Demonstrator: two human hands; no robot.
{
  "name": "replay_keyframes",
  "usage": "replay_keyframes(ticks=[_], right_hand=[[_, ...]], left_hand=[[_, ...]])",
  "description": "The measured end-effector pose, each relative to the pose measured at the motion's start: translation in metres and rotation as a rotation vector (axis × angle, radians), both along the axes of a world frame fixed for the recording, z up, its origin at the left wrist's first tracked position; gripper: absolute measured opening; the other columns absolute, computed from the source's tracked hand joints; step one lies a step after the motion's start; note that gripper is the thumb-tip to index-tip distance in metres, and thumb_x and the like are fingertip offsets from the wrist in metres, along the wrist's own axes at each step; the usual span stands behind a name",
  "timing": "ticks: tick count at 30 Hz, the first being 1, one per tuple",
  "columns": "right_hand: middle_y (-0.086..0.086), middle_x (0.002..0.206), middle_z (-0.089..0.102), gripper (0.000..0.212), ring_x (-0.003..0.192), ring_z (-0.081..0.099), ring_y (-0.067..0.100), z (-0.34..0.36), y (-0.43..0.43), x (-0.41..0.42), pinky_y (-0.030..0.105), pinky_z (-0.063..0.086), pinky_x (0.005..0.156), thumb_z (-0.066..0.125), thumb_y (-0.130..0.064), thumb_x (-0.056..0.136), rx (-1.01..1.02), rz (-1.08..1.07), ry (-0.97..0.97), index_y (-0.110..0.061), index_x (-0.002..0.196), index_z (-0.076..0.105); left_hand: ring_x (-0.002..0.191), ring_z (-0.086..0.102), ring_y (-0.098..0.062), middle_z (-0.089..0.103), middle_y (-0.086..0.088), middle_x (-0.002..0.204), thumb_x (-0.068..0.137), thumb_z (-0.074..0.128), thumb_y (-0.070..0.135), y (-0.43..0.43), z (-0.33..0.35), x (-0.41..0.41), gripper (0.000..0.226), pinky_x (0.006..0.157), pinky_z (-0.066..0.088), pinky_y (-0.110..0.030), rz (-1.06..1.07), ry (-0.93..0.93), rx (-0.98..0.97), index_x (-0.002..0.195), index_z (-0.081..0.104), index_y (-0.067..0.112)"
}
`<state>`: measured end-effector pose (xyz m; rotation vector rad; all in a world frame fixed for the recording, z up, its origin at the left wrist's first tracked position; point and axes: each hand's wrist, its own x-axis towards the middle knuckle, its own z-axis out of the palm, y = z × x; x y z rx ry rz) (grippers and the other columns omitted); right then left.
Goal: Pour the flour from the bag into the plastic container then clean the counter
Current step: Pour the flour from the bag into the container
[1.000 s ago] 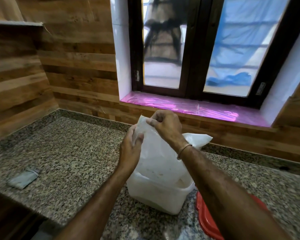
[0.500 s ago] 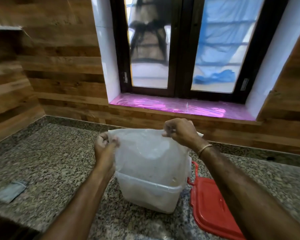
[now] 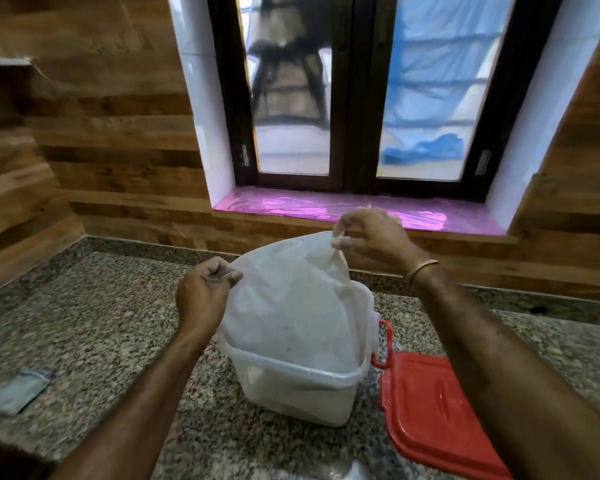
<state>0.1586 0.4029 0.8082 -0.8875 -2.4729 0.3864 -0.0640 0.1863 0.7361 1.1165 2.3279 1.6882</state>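
A translucent white flour bag (image 3: 291, 299) hangs upside down with its lower end inside the clear plastic container (image 3: 302, 393), which stands on the speckled granite counter (image 3: 101, 334). My left hand (image 3: 203, 292) pinches the bag's upper left corner. Higher and to the right, my right hand (image 3: 371, 237) grips the bag's other upper corner. White flour shows dimly through the container's wall. The bag hides the container's inside.
A red lid (image 3: 433, 414) with a clip handle lies flat on the counter just right of the container. A small grey cloth (image 3: 18, 393) lies near the counter's left front edge. Wood-panelled walls and a window with a pink sill (image 3: 361, 211) stand behind.
Both hands have spread apart along the bag's top, stretching it wide, and my right hand has lifted its corner higher. The camera has shifted, and the container and lid show more fully.
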Motion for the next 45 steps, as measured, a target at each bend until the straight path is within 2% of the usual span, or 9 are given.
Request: replay_keyframes(ticks=[7, 13, 18, 23, 26, 32, 36, 41, 45], right_hand=[[0.01, 0.148, 0.053, 0.087, 0.131, 0.059, 0.026, -0.042, 0.005, -0.005, 0.039, 0.049, 0.103, 0.071, -0.062, 0.089, -0.754, 0.056, 0.259, -0.023, 0.159, 0.036], [0.006, 0.155, 0.049, 0.077, 0.134, 0.054, 0.027, -0.079, -0.005, -0.031, 0.044, 0.046, 0.106, 0.064, -0.061, 0.096, -0.993, 0.143, 0.268, -0.02, 0.157, 0.039], [-0.007, 0.146, 0.058, 0.031, 0.131, 0.058, 0.019, -0.087, -0.018, -0.058, 0.057, 0.04, 0.117, 0.057, -0.06, 0.1, -1.024, 0.304, 0.156, -0.056, 0.131, 0.058], [0.008, 0.155, 0.054, 0.035, 0.138, 0.056, 0.018, -0.05, -0.033, -0.078, 0.032, 0.051, 0.107, 0.05, -0.033, 0.11, -0.825, 0.608, 0.038, -0.021, 0.139, 0.066], [0.026, 0.147, 0.054, 0.041, 0.135, 0.054, 0.036, -0.037, -0.032, -0.086, 0.047, 0.045, 0.114, 0.055, -0.035, 0.108, -0.683, 0.667, -0.09, 0.0, 0.127, 0.065], [0.004, 0.102, 0.071, 0.028, 0.091, 0.064, 0.014, -0.032, -0.012, -0.068, 0.037, 0.049, 0.081, 0.076, -0.043, 0.093, -0.356, 0.478, -0.168, -0.015, 0.098, 0.075], [-0.011, 0.062, 0.048, 0.048, 0.059, 0.042, 0.006, -0.031, -0.006, -0.049, 0.03, 0.035, 0.063, 0.082, -0.039, 0.088, -0.082, 0.339, -0.099, -0.027, 0.061, 0.043], [-0.017, 0.069, 0.056, 0.029, 0.065, 0.049, 0.001, -0.024, -0.016, -0.043, 0.031, 0.036, 0.082, 0.079, -0.044, 0.088, 0.266, 0.243, 0.026, -0.033, 0.072, 0.057], [-0.013, 0.078, 0.063, 0.023, 0.079, 0.054, 0.009, -0.016, -0.016, -0.036, 0.042, 0.036, 0.102, 0.073, -0.047, 0.091, 0.273, 0.195, -0.028, -0.032, 0.08, 0.06]], left_hand=[[0.073, 0.066, -0.031, 0.069, -0.004, 0.07, 0.086, 0.078, 0.017, 0.001, 0.001, 0.006, 0.022, 0.068, 0.055, -0.042, -0.118, 0.048, 0.035, 0.071, 0.063, 0.013], [0.075, 0.065, -0.027, 0.07, -0.003, 0.074, 0.084, 0.079, 0.021, -0.003, -0.003, 0.008, 0.018, 0.068, 0.047, -0.034, -0.217, 0.056, 0.066, 0.071, 0.067, 0.014], [0.106, 0.071, -0.008, 0.078, 0.015, 0.113, 0.08, 0.077, 0.023, -0.006, -0.002, 0.01, 0.012, 0.089, 0.057, -0.036, -0.333, 0.088, -0.037, 0.077, 0.068, 0.015], [0.11, 0.071, -0.005, 0.075, 0.016, 0.121, 0.084, 0.073, 0.017, -0.011, 0.004, 0.007, 0.015, 0.09, 0.06, -0.039, -0.416, 0.072, -0.093, 0.088, 0.07, 0.003], [0.094, 0.072, -0.008, 0.078, 0.014, 0.099, 0.08, 0.072, 0.026, -0.013, 0.005, 0.006, 0.016, 0.078, 0.058, -0.034, -0.34, 0.106, -0.093, 0.084, 0.07, 0.01], [0.069, 0.057, -0.005, 0.06, 0.013, 0.066, 0.084, 0.08, 0.015, -0.019, -0.006, 0.002, 0.036, 0.061, 0.038, -0.025, -0.113, 0.248, -0.1, 0.067, 0.052, 0.03], [0.072, 0.063, -0.006, 0.067, 0.012, 0.073, 0.091, 0.075, 0.028, -0.017, 0.0, 0.004, 0.022, 0.061, 0.044, -0.027, -0.076, 0.286, -0.179, 0.073, 0.061, 0.03], [0.104, 0.067, -0.013, 0.074, 0.016, 0.112, 0.088, 0.069, 0.058, 0.018, 0.036, 0.034, 0.04, 0.086, 0.052, -0.036, -0.154, 0.505, -0.302, 0.121, 0.07, 0.036], [0.078, 0.068, -0.016, 0.07, 0.009, 0.074, 0.088, 0.075, 0.048, 0.042, 0.038, 0.058, 0.024, 0.07, 0.05, -0.032, -0.145, 0.469, -0.222, 0.08, 0.072, 0.026]])
